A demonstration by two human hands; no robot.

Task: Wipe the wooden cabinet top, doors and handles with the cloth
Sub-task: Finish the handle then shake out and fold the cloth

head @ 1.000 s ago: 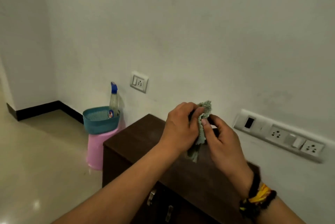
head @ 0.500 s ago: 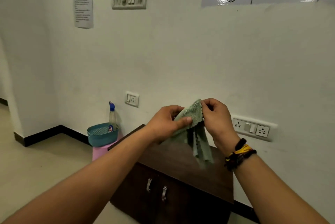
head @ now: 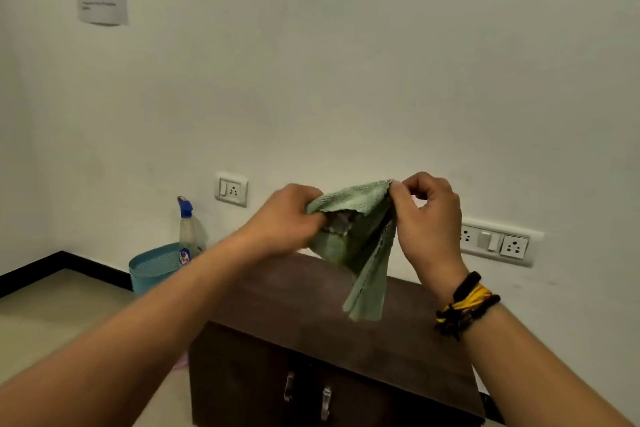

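At frame centre, a left hand [head: 287,219] and right hand [head: 427,219] each gripped the green cloth [head: 360,246], held in the air above the dark wooden cabinet [head: 311,316]; its free end hung clear of the bare top. Open floor [head: 69,305] lay lower left.

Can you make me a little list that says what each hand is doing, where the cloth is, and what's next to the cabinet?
left hand: gripping one side of the green cloth
right hand: pinching the cloth's top corner
cloth: held in the air above the cabinet top, not touching it
cabinet handles: two, untouched
beside cabinet: spray bottle standing in a teal basket
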